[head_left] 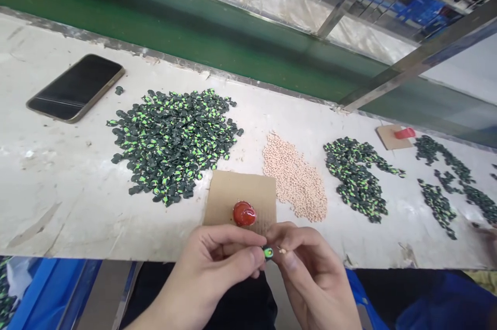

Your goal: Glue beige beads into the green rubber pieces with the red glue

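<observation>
Two hands meet at tabletop (58, 205) edge: left hand (217, 262) fingers pinch small black-green plastic piece (268, 252); right hand (306, 262) fingers grip tiny beige peg (282, 250) beside it. Assembly step, seemingly; next move calls for aligning peg with piece.

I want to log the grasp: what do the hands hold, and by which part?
The left hand pinches a small dark-green piece by its side, between thumb and forefinger. The right hand holds a tiny beige pellet at its fingertips.
</observation>
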`<state>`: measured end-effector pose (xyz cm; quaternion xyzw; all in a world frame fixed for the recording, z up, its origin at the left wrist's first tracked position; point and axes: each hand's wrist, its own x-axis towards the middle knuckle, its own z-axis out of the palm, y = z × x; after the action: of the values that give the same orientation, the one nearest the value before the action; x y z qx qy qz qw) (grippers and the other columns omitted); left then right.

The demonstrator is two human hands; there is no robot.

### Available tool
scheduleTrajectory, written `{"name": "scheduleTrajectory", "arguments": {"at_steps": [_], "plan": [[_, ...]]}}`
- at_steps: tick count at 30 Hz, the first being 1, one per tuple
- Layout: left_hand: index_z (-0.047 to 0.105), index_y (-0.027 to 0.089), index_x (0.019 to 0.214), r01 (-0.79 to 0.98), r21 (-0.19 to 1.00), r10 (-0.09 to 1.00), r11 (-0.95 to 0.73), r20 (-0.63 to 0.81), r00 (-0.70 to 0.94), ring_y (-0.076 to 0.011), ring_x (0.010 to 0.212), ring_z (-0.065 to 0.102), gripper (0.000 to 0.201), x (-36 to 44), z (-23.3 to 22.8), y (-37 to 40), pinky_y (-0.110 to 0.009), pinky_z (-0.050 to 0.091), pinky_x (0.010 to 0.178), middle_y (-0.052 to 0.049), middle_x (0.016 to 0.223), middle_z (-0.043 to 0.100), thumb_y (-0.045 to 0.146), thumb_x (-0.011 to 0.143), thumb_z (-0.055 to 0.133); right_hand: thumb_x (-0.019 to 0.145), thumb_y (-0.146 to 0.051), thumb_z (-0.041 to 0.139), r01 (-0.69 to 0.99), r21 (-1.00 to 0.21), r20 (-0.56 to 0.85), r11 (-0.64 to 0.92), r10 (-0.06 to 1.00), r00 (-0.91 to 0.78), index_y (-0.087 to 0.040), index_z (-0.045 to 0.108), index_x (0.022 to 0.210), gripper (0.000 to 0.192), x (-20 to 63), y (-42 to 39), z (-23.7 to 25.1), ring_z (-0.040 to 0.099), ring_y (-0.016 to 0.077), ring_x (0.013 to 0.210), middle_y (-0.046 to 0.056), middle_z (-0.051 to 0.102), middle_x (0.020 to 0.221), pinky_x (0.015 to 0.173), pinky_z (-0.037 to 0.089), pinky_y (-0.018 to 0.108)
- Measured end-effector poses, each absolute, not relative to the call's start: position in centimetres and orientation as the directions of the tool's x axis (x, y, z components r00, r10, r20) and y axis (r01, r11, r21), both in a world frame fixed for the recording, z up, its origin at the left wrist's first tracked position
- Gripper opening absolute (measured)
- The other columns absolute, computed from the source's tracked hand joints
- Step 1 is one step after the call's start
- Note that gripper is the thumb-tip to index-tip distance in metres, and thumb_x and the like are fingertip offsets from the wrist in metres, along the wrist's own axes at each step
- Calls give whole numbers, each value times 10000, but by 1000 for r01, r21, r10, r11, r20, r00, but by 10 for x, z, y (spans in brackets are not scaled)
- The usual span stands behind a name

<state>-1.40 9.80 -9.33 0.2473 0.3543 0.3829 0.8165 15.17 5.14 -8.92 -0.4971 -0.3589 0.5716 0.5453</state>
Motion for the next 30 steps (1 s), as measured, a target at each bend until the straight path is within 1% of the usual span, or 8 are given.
{"name": "scheduleTrajectory", "arguments": {"at_steps": [4,9,14,19,24,26,28,30], "plan": [[873,307,788,-377,685,770,623,-454,449,-81,597,676,96,-16,-82,102,-118,562,613,19,628,767,246,728,917,979,-205,678,-251,-961,-141,-120,988,68,-327,757,981,145,150,54,-86,731,168,875,20,731,997,760,659,283],[871,311,774,-363,709,781,604,-438,444,-77,586,667,93,-15,-81,102,-114,554,609,26,606,755,234,732,902,964,-218,697,-203,-972,-136,-116,987,90,-312,756,945,112,147,56,-82,726,170,828,27,736,947,701,652,265],[870,306,796,-326,771,816,547,-403,415,-101,571,668,111,-19,-83,101,-156,568,602,17,616,764,204,759,847,920,-255,739,-45,-992,-127,-121,980,151,-278,770,855,75,148,58,-72,712,171,754,32,737,861,666,638,254],[849,258,689,-157,823,790,545,-442,426,-111,552,637,68,-21,-72,111,-177,540,568,3,599,748,195,711,833,888,-188,749,153,-983,-106,-105,994,2,-255,793,811,111,160,69,-59,738,183,686,49,787,798,624,648,265],[829,235,736,-203,793,780,574,-455,430,-95,536,615,24,-20,-74,111,-181,534,585,26,579,716,243,732,852,881,-208,766,60,-987,-152,-152,988,7,-263,813,795,112,161,69,-66,768,196,664,59,821,829,633,677,283],[796,226,744,-240,779,790,580,-465,400,-85,526,608,89,-19,-75,107,-172,533,583,44,563,692,279,744,868,877,-224,780,-28,-988,-152,-151,987,50,-291,830,917,93,157,65,-70,796,207,691,59,839,897,657,690,288],[755,214,743,-203,786,785,584,-483,388,-92,555,635,149,-18,-74,103,-178,545,611,39,601,708,310,764,867,853,-190,805,-11,-999,-44,-44,995,92,-339,824,1051,249,152,63,-72,809,207,719,46,847,928,684,695,286],[746,225,815,-107,839,796,533,-456,398,-124,628,698,136,-20,-72,105,-206,576,659,16,695,760,332,810,829,823,-120,819,121,-981,157,148,985,67,-348,821,1087,349,150,64,-74,806,204,715,39,847,899,662,689,272]]}}
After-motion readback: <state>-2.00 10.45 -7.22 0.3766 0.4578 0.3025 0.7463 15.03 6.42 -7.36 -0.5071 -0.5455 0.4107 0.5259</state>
